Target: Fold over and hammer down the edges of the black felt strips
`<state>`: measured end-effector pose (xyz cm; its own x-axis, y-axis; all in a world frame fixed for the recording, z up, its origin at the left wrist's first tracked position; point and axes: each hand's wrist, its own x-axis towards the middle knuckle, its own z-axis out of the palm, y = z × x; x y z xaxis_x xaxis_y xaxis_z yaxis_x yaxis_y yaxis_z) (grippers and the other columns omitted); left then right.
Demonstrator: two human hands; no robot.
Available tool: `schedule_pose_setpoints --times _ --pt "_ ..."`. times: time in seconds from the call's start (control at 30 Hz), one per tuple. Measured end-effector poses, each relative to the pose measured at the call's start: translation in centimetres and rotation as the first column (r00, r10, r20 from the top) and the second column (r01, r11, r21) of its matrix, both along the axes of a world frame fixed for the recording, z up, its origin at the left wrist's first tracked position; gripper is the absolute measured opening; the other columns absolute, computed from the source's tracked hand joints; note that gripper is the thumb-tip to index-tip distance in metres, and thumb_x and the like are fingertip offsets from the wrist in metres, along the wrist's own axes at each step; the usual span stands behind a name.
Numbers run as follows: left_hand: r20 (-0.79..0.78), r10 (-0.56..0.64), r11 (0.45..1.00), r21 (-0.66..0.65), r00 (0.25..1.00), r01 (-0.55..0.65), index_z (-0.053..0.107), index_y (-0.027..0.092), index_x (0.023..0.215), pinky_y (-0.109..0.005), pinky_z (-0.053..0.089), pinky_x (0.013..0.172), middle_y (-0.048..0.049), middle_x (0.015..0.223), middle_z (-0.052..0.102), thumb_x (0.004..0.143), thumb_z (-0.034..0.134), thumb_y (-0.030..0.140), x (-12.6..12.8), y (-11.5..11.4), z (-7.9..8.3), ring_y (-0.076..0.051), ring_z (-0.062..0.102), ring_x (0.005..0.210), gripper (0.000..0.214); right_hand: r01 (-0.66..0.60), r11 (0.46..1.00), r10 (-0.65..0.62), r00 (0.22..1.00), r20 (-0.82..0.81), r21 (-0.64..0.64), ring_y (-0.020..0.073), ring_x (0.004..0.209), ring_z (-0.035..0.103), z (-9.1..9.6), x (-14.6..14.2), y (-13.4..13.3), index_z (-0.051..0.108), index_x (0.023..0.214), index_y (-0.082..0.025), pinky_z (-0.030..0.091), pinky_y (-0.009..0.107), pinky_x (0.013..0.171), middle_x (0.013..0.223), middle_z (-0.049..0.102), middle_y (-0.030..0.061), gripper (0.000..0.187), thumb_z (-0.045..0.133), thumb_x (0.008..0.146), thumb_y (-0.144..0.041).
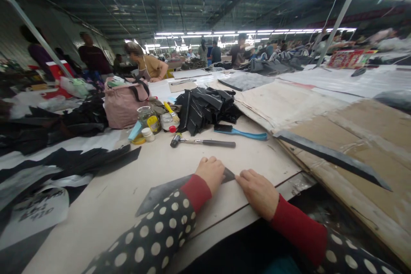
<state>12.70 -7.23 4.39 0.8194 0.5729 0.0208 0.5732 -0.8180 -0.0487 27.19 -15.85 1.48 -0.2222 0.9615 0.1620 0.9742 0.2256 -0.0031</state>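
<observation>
A long thin dark strip of material [154,195] lies flat on the worktable [128,180] in front of me. My left hand [210,172] rests on it near its right tip, fingers curled down and pressing. My right hand [258,192] sits just right of that tip, fingers bent together against the table surface. Both wrists show red cuffs under black sleeve covers with white dots.
A hammer [202,141] and a blue-handled brush [240,132] lie beyond my hands. A pile of black cut pieces [205,109], a glass jar [147,118], a pink bag [123,102] and glue pots stand behind. A long dark strip [330,156] lies on cardboard at right. Several people work at the back.
</observation>
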Motion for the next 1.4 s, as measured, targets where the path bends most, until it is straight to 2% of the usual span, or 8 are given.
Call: schedule_pose_setpoints --times 0.17,0.3,0.5,0.6,0.77,0.93,1.17,1.4 --pt "0.193 0.142 0.987 -0.104 0.971 -0.124 0.050 0.021 0.098 -0.039 0.036 0.081 -0.0039 0.117 0.045 0.073 0.054 0.039 -1.3 0.6 -1.4 -0.023 0.041 0.104 0.031 -0.035 0.986 0.003 0.982 -0.189 -0.166 0.0157 0.084 0.049 1.4 1.2 1.1 0.061 0.088 -0.018 0.037 0.026 0.076 0.085 0.056 0.0060 0.027 0.039 0.076 -0.009" --pt "0.285 0.263 0.958 -0.193 0.922 -0.214 0.042 0.022 0.112 -0.039 0.035 0.087 -0.0045 0.122 0.041 0.071 0.053 0.045 -2.1 0.9 -2.9 -0.023 0.038 0.109 0.048 -0.007 0.945 -0.110 0.935 -0.337 -0.327 0.0162 0.086 0.053 2.8 1.6 3.9 0.060 0.097 -0.015 0.038 0.027 0.079 0.092 0.060 0.0071 0.031 0.038 0.075 -0.014" --pt "0.339 0.258 0.958 -0.211 0.905 -0.194 0.043 0.022 0.112 -0.040 0.033 0.089 -0.0045 0.121 0.044 0.072 0.051 0.046 -2.4 0.9 -3.6 -0.023 0.037 0.110 0.048 0.010 0.773 -0.339 0.852 -0.399 -0.634 0.0084 0.041 0.046 2.8 0.8 8.1 0.060 0.083 -0.012 0.037 0.021 0.045 0.056 0.057 0.0015 0.028 0.040 0.078 -0.031" --pt "0.368 0.249 0.962 -0.204 0.896 -0.183 0.043 0.022 0.112 -0.040 0.033 0.089 -0.0046 0.119 0.046 0.072 0.052 0.045 -2.5 0.9 -3.8 -0.023 0.038 0.109 0.047 -0.075 0.785 -0.299 0.823 -0.482 -0.615 0.0071 0.041 0.043 2.3 0.8 9.0 0.061 0.078 -0.012 0.035 0.020 0.042 0.056 0.056 0.0004 0.030 0.045 0.075 -0.038" --pt "0.403 0.263 0.957 -0.221 0.876 -0.185 0.052 0.023 0.099 -0.037 0.035 0.083 -0.0031 0.106 0.052 0.072 0.053 0.043 -2.6 1.1 -3.8 -0.022 0.043 0.101 0.033 -0.186 0.836 -0.205 0.766 -0.610 -0.516 0.0115 0.066 0.052 1.5 1.0 9.3 0.061 0.086 -0.012 0.042 0.022 0.062 0.076 0.062 0.0030 0.025 0.050 0.072 -0.030" --pt "0.421 0.316 0.939 -0.268 0.850 -0.216 0.058 0.024 0.087 -0.031 0.037 0.079 -0.0011 0.091 0.056 0.078 0.045 0.024 -2.6 1.6 -3.9 -0.018 0.048 0.089 0.016 -0.294 0.860 -0.097 0.708 -0.700 -0.416 0.0148 0.075 0.055 0.9 1.5 9.2 0.061 0.086 -0.012 0.042 0.027 0.074 0.081 0.063 0.0035 0.025 0.051 0.069 -0.028" --pt "0.439 0.342 0.929 -0.291 0.831 -0.229 0.059 0.025 0.086 -0.030 0.037 0.077 0.0005 0.089 0.057 0.074 0.046 0.018 -2.4 1.8 -4.1 -0.017 0.049 0.086 0.019 -0.281 0.929 0.086 0.797 -0.598 -0.241 0.0149 0.077 0.054 0.5 1.2 9.2 0.063 0.084 -0.014 0.041 0.026 0.072 0.081 0.060 0.0036 0.022 0.049 0.067 -0.015" --pt "0.423 0.344 0.928 -0.289 0.838 -0.235 0.058 0.024 0.081 -0.030 0.037 0.077 0.0014 0.087 0.057 0.073 0.047 0.017 -2.5 1.8 -4.0 -0.016 0.048 0.085 0.016 -0.326 0.936 0.219 0.836 -0.503 -0.135 0.0122 0.075 0.051 0.6 1.0 8.8 0.061 0.083 -0.015 0.040 0.023 0.070 0.081 0.055 0.0026 0.023 0.046 0.067 -0.008"
